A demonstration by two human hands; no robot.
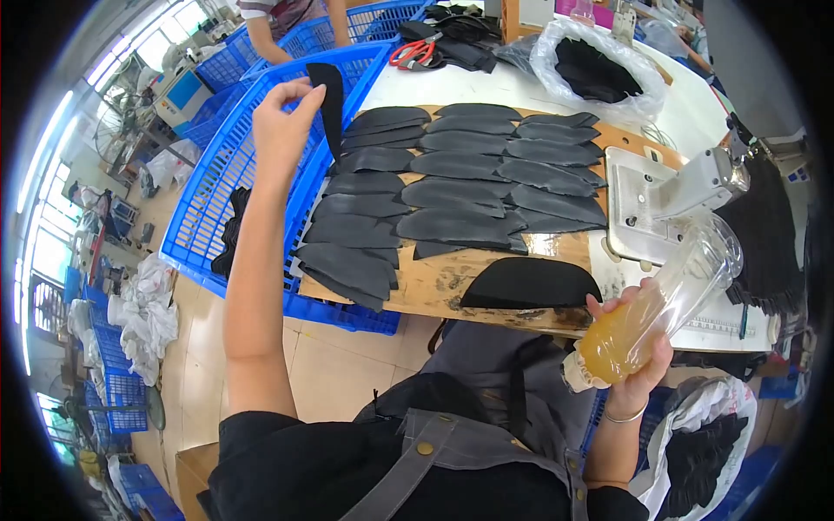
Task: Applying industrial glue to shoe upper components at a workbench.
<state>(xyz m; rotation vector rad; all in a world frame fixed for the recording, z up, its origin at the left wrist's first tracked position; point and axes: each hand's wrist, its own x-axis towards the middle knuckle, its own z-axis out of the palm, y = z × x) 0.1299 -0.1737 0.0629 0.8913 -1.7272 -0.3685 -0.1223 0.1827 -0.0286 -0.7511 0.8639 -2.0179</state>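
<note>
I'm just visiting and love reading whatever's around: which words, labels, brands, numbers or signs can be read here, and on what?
No text reads clearly here.
Ruler-like strip at the table's right: fine marks, too small to read.
White plastic bag at lower right: faint reddish marks, too blurred.
Bottle in the right hand: no label I can make out.

No legible lettering or numbers.

There's one held bottle (624,337), one pair of scissors (420,49).
</note>
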